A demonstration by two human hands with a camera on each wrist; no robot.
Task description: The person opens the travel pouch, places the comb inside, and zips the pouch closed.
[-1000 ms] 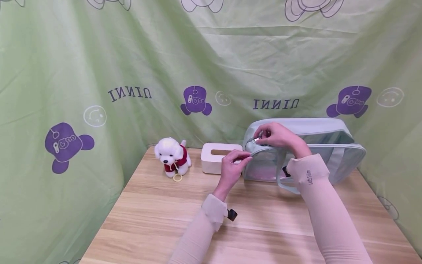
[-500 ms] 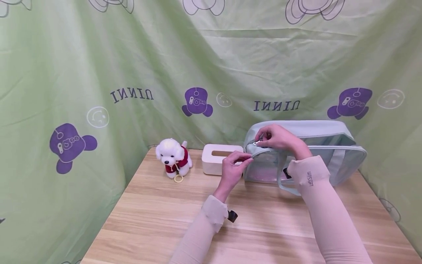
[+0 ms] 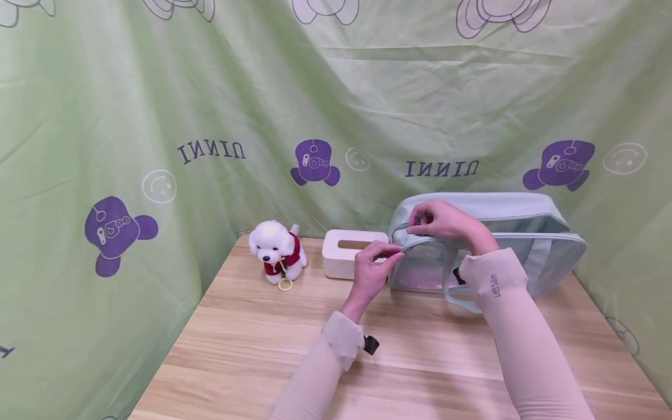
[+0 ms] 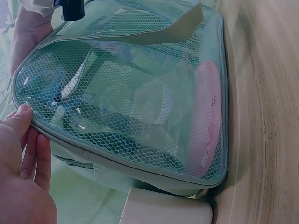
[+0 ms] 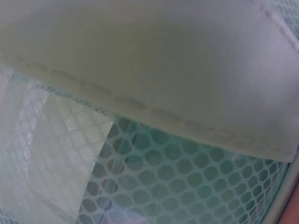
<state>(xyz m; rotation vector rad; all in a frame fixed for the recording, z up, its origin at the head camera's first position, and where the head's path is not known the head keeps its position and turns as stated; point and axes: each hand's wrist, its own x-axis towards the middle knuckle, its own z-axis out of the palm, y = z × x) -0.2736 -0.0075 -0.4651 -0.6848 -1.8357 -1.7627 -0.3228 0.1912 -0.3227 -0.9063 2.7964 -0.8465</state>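
Note:
A pale green see-through mesh bag (image 3: 478,204) stands on the table at the right in the head view. My left hand (image 3: 370,271) pinches the piping at its near upper left corner between thumb and fingers, as the left wrist view shows too. At the bag's top left, my right hand (image 3: 443,220) pinches the zipper pull, which the fingers mostly hide. Inside, a pink item (image 4: 208,116) lies along the bottom. The bag's strap (image 5: 154,70) fills much of the right wrist view, with mesh below.
A white tissue box (image 3: 341,265) stands close by the bag's left end. Farther left sits a white toy dog (image 3: 273,248) in a red top, with a cream ring (image 3: 285,284) before it. A green curtain (image 3: 210,87) hangs behind the wooden table (image 3: 252,350).
My right hand has shifted slightly to the right along the bag's top with the zipper pull. The left hand keeps its grip on the corner. The head view has tilted a little.

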